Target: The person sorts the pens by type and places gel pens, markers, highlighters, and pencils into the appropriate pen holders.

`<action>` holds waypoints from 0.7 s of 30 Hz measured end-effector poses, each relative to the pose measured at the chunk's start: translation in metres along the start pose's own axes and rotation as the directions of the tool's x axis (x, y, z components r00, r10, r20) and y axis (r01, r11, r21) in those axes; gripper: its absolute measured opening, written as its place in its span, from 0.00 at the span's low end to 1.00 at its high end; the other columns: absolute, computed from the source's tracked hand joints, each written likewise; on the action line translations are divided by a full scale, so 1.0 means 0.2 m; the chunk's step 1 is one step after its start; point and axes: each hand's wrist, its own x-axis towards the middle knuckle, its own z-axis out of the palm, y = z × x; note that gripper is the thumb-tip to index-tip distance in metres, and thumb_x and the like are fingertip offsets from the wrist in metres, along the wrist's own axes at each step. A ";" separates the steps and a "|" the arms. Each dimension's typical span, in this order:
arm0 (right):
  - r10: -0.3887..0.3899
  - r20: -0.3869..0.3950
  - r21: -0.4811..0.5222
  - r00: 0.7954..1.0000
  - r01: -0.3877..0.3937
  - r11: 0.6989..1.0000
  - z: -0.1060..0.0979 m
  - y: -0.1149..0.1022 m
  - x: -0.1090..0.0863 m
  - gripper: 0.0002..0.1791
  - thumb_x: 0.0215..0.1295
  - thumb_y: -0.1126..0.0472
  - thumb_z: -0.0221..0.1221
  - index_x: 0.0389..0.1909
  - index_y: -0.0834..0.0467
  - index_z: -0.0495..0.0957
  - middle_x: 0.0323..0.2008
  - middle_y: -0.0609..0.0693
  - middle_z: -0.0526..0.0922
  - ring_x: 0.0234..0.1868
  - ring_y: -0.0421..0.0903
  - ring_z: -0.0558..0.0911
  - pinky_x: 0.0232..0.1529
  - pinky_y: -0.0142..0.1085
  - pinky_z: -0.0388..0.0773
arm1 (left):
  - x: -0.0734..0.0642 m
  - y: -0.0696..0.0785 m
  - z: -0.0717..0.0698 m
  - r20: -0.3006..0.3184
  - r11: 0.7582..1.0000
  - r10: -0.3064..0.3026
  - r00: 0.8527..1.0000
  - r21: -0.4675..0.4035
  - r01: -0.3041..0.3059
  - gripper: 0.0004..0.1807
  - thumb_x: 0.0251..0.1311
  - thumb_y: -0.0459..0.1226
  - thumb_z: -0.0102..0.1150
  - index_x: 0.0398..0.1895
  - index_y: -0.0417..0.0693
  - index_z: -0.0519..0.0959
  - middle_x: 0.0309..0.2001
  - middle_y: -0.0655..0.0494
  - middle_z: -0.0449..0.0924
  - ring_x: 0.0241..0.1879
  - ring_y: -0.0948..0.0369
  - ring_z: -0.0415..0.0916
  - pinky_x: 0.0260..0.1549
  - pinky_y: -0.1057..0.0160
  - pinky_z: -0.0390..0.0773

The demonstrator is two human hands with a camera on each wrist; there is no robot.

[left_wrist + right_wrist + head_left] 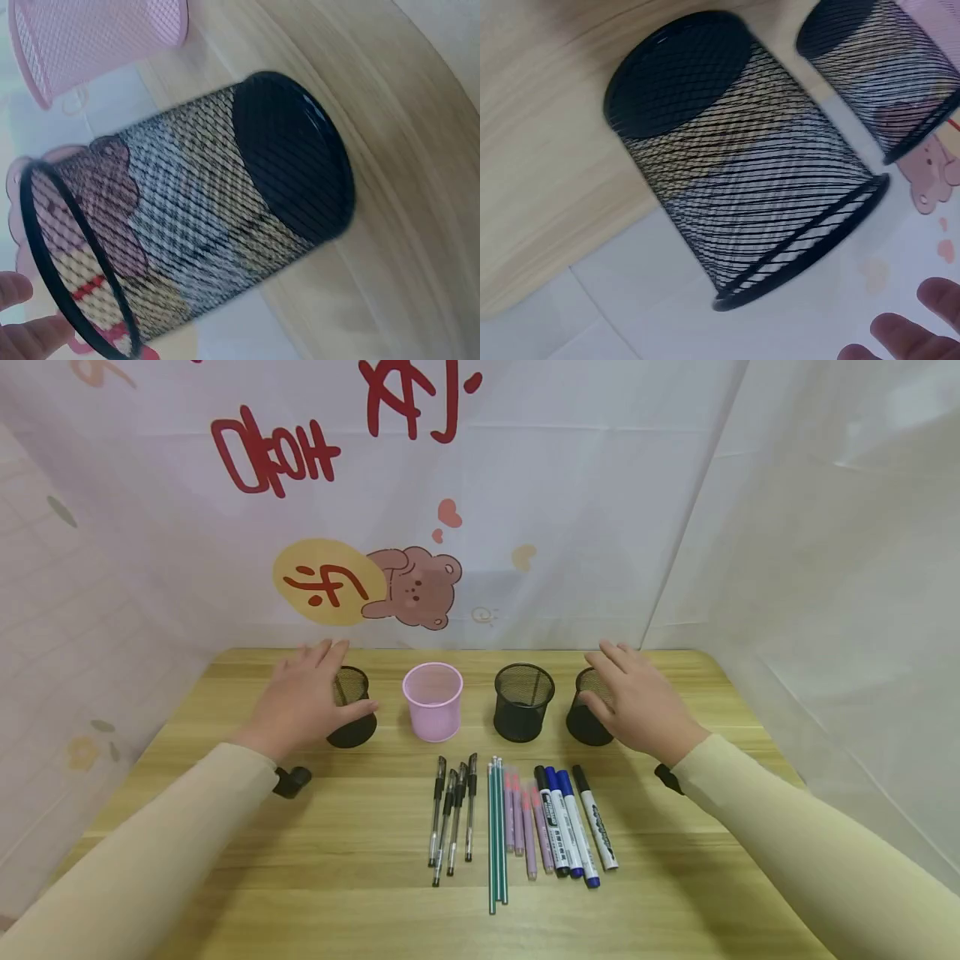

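My left hand (300, 702), fingers and thumb spread, is at the leftmost black mesh pen cup (352, 714) and hides part of it. In the left wrist view, its fingertips (37, 334) appear close to that cup's rim; whether they touch, I cannot tell. On the other side, my right hand (641, 702) extends over the rightmost black mesh pen cup (588, 718), partly covering it. The right wrist view has its fingertips (904, 337) apart from this cup's rim (806, 247). Both cups stand upright, and neither hand visibly grips anything.
Between the hands stand a pink mesh pen cup (435, 714) and another black one (521, 714). In front lie several gel pens (459, 806), green pencils (497, 835), pink-purple highlighters (527, 827) and whiteboard markers (573, 822) on the wooden table (337, 877). A printed curtain (570, 485) hangs behind.
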 end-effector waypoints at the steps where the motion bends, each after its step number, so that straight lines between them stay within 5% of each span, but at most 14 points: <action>1: -0.010 -0.030 0.008 0.999 0.011 1.000 -0.01 -0.01 -0.01 0.32 0.76 0.52 0.61 0.73 0.66 0.69 0.72 0.70 0.71 0.73 0.72 0.70 0.75 0.65 0.66 | 0.00 -0.01 0.00 0.004 1.000 -0.009 1.000 -0.011 0.009 0.68 0.55 0.81 0.51 0.85 0.43 0.51 0.82 0.32 0.51 0.80 0.29 0.46 0.76 0.24 0.48; 9: -0.100 -0.203 0.032 0.974 0.109 0.994 -0.04 -0.06 -0.08 0.23 0.71 0.59 0.66 0.62 0.64 0.79 0.54 0.61 0.86 0.53 0.61 0.86 0.53 0.57 0.84 | -0.03 -0.12 0.05 0.043 0.983 -0.084 0.996 -0.160 0.090 0.72 0.53 0.80 0.56 0.86 0.42 0.44 0.83 0.34 0.50 0.80 0.32 0.48 0.77 0.28 0.49; 14: -0.091 -0.159 0.035 0.983 0.098 0.995 -0.05 -0.10 -0.13 0.23 0.69 0.60 0.67 0.62 0.62 0.80 0.47 0.58 0.88 0.42 0.55 0.87 0.41 0.52 0.87 | -0.04 -0.17 0.08 0.068 0.967 -0.121 0.990 -0.217 0.133 0.77 0.48 0.84 0.52 0.86 0.39 0.41 0.83 0.33 0.50 0.80 0.31 0.51 0.75 0.28 0.55; 21: -0.094 -0.076 0.040 0.993 0.097 0.994 -0.03 -0.14 -0.20 0.20 0.70 0.59 0.67 0.59 0.64 0.82 0.49 0.58 0.89 0.44 0.55 0.89 0.44 0.52 0.88 | -0.03 -0.20 0.15 0.104 0.942 -0.132 0.986 -0.298 0.157 0.68 0.59 0.74 0.60 0.85 0.39 0.44 0.83 0.32 0.50 0.80 0.33 0.52 0.75 0.28 0.58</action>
